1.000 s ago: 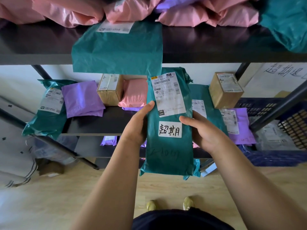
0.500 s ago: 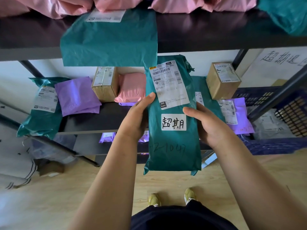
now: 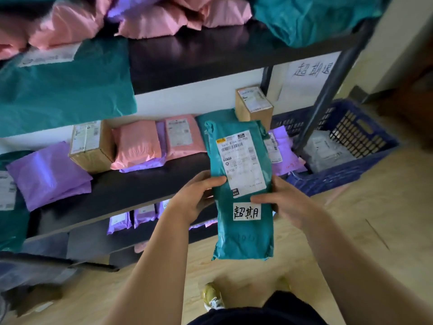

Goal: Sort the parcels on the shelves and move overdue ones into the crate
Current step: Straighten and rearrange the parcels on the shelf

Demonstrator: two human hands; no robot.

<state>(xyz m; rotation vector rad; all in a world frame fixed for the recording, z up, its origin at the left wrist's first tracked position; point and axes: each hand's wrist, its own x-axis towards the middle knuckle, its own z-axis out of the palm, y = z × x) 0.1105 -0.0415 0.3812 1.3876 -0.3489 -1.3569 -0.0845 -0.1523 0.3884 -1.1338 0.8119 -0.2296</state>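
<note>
I hold a long teal parcel (image 3: 243,233) upright in front of the middle shelf (image 3: 131,188). It carries a white shipping label and a small white sticker with two handwritten characters. My left hand (image 3: 195,200) grips its left edge and my right hand (image 3: 284,204) grips its right edge. A blue slatted crate (image 3: 365,158) stands on the floor at the right of the rack, with a grey parcel (image 3: 325,153) inside it.
The middle shelf holds purple, pink and teal bags and two cardboard boxes (image 3: 90,146) (image 3: 254,105). Pink and teal bags pile on the top shelf (image 3: 199,55). A dark rack post (image 3: 328,90) stands between me and the crate. A handwritten paper sign (image 3: 311,71) hangs above the crate.
The view has swung to the right, bringing the crate more into sight. The teal parcel, still held in both hands, has shifted right and slightly lower in front of the shelf.
</note>
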